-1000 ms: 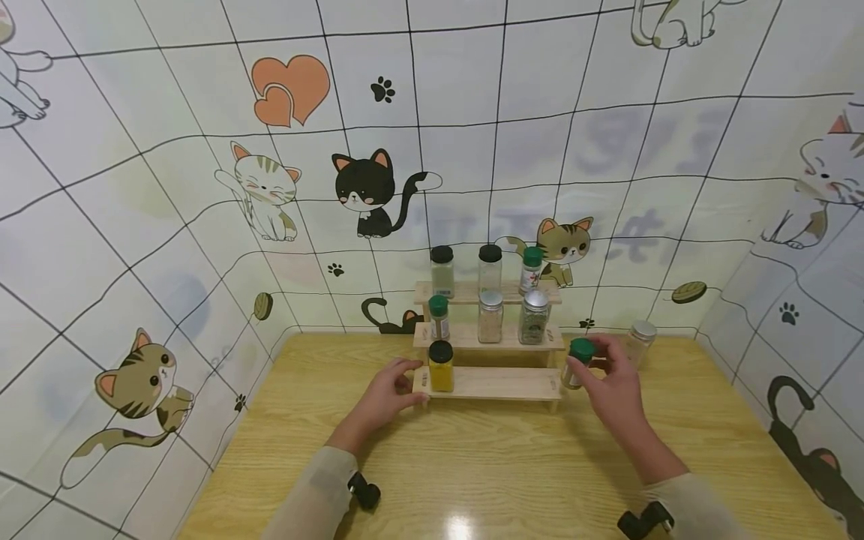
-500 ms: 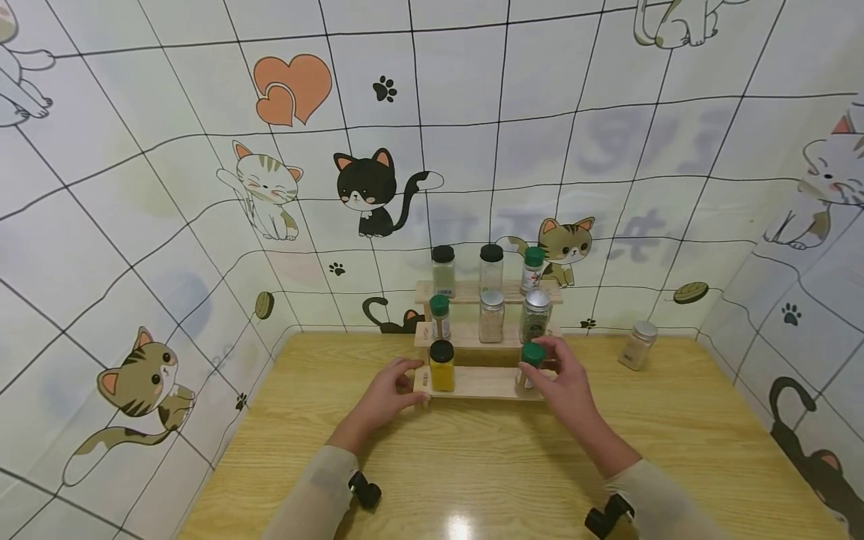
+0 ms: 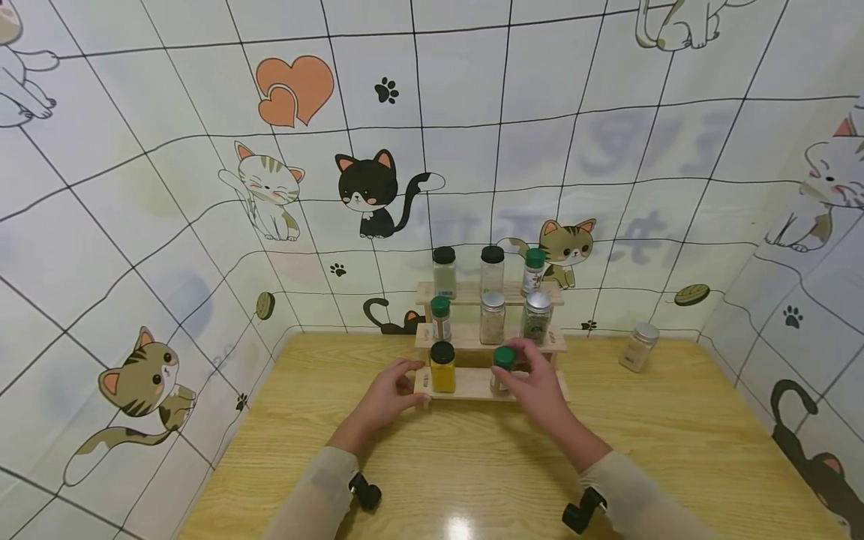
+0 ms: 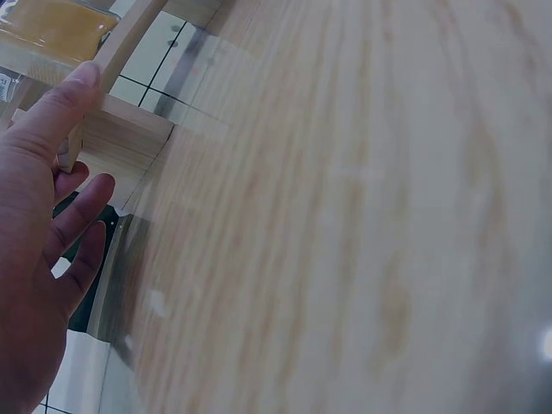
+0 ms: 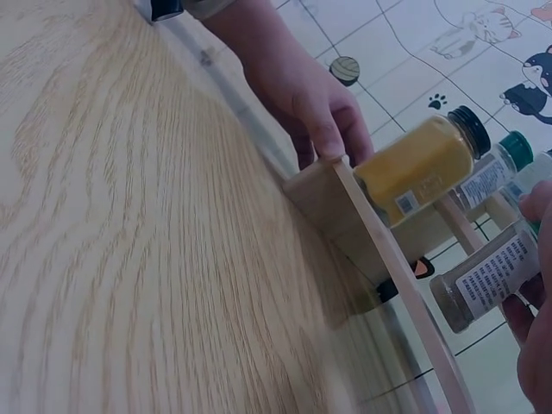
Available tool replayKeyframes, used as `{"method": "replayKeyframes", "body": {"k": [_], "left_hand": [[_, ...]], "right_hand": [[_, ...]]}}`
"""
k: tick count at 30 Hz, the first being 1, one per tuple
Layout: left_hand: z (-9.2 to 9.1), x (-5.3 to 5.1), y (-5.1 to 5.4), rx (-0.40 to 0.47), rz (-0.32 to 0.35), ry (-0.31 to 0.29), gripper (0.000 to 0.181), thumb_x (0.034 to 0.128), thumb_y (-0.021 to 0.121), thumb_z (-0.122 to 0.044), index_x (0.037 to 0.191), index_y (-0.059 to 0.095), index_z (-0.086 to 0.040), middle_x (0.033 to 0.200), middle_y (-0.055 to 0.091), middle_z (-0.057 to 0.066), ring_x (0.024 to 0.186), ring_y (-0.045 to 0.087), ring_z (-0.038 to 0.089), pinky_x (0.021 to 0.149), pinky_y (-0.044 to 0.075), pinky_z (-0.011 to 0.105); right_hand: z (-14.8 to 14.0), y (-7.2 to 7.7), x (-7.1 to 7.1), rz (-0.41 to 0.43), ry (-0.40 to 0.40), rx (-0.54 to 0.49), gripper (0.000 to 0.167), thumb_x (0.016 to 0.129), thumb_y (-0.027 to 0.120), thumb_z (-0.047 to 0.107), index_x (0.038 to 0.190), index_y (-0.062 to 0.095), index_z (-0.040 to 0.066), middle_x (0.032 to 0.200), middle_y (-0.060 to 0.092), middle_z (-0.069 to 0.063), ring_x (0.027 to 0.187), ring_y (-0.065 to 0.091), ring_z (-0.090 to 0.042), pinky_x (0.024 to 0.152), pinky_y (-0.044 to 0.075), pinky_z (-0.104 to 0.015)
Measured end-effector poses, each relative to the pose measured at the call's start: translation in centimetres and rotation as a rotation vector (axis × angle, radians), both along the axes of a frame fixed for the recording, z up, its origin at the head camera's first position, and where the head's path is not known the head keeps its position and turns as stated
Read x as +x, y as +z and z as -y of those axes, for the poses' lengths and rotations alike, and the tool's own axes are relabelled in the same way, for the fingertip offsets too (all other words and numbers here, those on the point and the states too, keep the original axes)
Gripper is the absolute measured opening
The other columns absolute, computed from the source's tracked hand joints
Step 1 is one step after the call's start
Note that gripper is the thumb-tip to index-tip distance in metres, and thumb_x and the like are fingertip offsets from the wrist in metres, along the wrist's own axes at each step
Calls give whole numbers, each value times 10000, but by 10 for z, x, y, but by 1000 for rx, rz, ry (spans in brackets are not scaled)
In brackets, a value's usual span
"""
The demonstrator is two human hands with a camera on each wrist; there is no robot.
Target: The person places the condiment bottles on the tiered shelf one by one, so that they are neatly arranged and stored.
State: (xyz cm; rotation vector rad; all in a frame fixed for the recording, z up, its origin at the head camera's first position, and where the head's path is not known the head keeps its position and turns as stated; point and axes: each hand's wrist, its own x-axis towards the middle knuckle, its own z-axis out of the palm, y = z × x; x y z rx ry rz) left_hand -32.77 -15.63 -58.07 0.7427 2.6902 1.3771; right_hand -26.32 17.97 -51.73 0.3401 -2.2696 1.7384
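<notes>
My right hand pinches a green-capped spice jar over the middle of the lowest tier of a wooden spice rack. In the right wrist view, this labelled jar looks tilted, its base close to the tier's front edge; whether it touches the board I cannot tell. My left hand grips the left end of that tier, thumb in front, as the left wrist view shows with the thumb on the wood. A black-capped jar of yellow powder stands upright at the tier's left end.
The middle tier bears a green-capped jar and two silver-capped jars. Up top are two black-capped jars and a green-capped jar. Another silver-capped jar stands on the table to the right, near the wall.
My right hand has carried the green-capped jar leftward from beside the rack's right end to over the middle of the lowest tier. The left hand has stayed on the rack.
</notes>
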Motion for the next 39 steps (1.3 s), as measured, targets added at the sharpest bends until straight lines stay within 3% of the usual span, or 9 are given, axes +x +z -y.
{"method": "replayKeyframes", "body": {"k": [8, 22, 27, 33, 39], "left_hand": [[1, -2, -2, 4, -3, -12, 653, 955, 916, -327, 1524, 641, -165, 1418, 623, -13, 1024, 686, 129, 914, 592, 331], [2, -4, -5, 6, 4, -4, 659, 946, 922, -358, 1520, 644, -196, 1407, 624, -43, 1033, 695, 122, 929, 595, 331], [2, -4, -5, 17, -9, -13, 649, 949, 919, -351, 1517, 648, -193, 1401, 628, -33, 1025, 693, 126, 921, 595, 335], [3, -5, -6, 23, -11, -23, 651, 952, 918, -339, 1520, 644, -178, 1411, 626, -11, 1022, 697, 123, 915, 598, 328], [2, -4, -6, 17, -11, -24, 646, 952, 919, -320, 1516, 643, -166, 1409, 628, 6, 1016, 695, 127, 911, 595, 324]], "right_hand": [[9, -4, -6, 19, 18, 25, 426, 996, 864, 136, 1360, 642, 127, 1250, 694, -101, 1159, 657, -290, 893, 605, -288], [13, -2, -4, 21, 15, 27, 499, 981, 879, 135, 1410, 631, 82, 1290, 688, -133, 1216, 654, -308, 933, 590, -263], [9, -5, -4, 10, 28, 49, 565, 967, 898, 170, 1450, 616, 91, 1316, 691, -107, 1204, 681, -319, 994, 589, -345], [-1, -10, -2, 27, 16, 52, 564, 959, 911, 205, 1437, 622, 126, 1306, 689, -99, 1214, 680, -338, 978, 577, -285], [-20, -12, 6, 27, -35, 95, 522, 983, 889, 220, 1408, 617, 85, 1320, 684, -132, 1220, 671, -331, 962, 560, -250]]}}
